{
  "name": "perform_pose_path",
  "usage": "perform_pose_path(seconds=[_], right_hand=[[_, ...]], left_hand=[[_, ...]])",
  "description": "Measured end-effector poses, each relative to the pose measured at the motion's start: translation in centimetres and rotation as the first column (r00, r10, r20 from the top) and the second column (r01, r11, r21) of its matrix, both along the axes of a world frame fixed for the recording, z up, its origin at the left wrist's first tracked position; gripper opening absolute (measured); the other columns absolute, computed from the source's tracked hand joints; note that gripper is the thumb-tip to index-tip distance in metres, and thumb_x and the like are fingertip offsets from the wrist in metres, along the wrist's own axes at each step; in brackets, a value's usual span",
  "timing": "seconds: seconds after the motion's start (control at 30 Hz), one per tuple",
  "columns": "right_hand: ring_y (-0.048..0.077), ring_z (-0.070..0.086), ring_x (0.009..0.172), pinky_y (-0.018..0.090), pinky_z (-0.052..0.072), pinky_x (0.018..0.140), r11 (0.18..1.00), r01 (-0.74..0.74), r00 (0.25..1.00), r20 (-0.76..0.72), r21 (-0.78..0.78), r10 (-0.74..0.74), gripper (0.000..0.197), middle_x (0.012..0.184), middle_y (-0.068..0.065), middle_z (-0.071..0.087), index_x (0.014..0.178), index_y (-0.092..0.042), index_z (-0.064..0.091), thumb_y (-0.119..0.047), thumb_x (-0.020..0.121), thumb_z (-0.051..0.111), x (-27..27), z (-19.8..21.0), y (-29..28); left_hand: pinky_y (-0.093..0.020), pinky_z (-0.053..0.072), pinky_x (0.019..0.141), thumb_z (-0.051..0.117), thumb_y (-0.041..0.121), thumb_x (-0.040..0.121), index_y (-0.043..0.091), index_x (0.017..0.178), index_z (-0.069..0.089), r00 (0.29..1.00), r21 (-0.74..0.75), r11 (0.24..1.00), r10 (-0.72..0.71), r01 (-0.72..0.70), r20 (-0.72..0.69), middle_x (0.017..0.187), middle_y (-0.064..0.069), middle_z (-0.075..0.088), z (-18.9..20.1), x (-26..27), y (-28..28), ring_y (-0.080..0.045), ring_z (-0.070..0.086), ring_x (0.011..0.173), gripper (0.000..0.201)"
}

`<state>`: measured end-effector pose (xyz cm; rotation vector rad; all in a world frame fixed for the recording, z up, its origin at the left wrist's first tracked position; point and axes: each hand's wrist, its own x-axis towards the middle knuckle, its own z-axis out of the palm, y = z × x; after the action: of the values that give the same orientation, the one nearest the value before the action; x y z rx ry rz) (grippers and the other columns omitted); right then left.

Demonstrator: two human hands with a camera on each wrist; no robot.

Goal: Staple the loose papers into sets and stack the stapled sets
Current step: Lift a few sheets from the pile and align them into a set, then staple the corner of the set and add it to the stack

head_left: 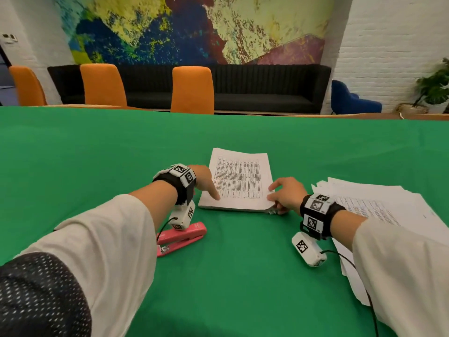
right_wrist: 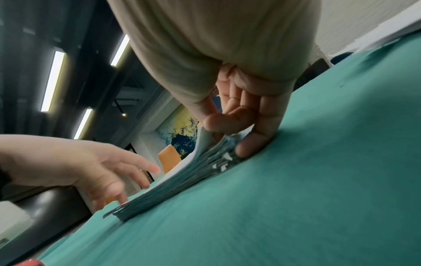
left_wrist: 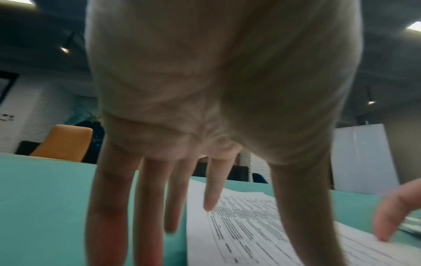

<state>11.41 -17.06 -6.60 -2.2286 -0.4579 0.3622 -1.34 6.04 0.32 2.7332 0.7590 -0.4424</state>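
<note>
A thick stack of printed paper sets (head_left: 239,181) lies on the green table (head_left: 121,147) in front of me. My left hand (head_left: 211,188) lies at the stack's left edge, fingers straight (left_wrist: 148,198), thumb tip touching the top sheet (left_wrist: 250,225). At the near right corner my right hand (head_left: 279,199) pinches the top sheets, which curl upward under the thumb (right_wrist: 218,122); the little finger rests on the cloth beside the stack (right_wrist: 182,181). A pink stapler (head_left: 184,235) sits on the table under my left wrist, untouched. Loose papers (head_left: 379,205) are fanned out to the right.
Orange chairs (head_left: 192,88) and a black sofa (head_left: 255,88) stand beyond the table's far edge. A cable (head_left: 349,261) from the right wrist camera trails over the loose papers. Green cloth stretches left and beyond the stack.
</note>
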Motion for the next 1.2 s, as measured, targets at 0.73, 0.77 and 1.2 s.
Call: perform_pose_path(seconds=[0.73, 0.77, 1.2], right_hand=[[0.022, 0.07, 0.1, 0.033, 0.064, 0.079, 0.99, -0.089, 0.99, -0.103, 0.106, 0.1, 0.062, 0.121, 0.006, 0.07, 0.119, -0.004, 0.073, -0.015, 0.063, 0.099, 0.2, -1.1, -1.6], [0.022, 0.071, 0.099, 0.031, 0.064, 0.076, 0.99, -0.086, 0.989, -0.107, 0.114, 0.098, 0.06, 0.12, 0.007, 0.07, 0.118, -0.004, 0.073, -0.014, 0.064, 0.099, 0.3, -1.1, -1.6], [0.026, 0.074, 0.097, 0.038, 0.065, 0.083, 0.986, -0.129, 0.987, -0.083, 0.106, 0.138, 0.067, 0.122, 0.008, 0.068, 0.127, -0.01, 0.07, -0.014, 0.066, 0.098, 0.0, -1.1, -1.9]], left_hand=[[-0.031, 0.061, 0.084, 0.081, 0.011, 0.09, 0.002, 0.146, 0.054, 0.993, 0.077, 0.991, -0.108, 0.112, -0.051, 0.115, -0.016, 0.069, -0.7, -0.9, -2.5, -0.032, 0.069, 0.101, 0.064], [-0.037, 0.061, 0.09, 0.083, 0.012, 0.088, 0.002, 0.148, 0.052, 0.993, 0.07, 0.992, -0.104, 0.108, -0.058, 0.11, -0.015, 0.067, -0.6, -0.9, -2.7, -0.032, 0.068, 0.099, 0.068], [-0.036, 0.059, 0.092, 0.085, 0.005, 0.084, 0.008, 0.151, 0.05, 0.993, 0.061, 0.992, -0.108, 0.111, -0.051, 0.13, -0.017, 0.069, -0.6, -1.1, -2.5, -0.032, 0.071, 0.102, 0.076]])
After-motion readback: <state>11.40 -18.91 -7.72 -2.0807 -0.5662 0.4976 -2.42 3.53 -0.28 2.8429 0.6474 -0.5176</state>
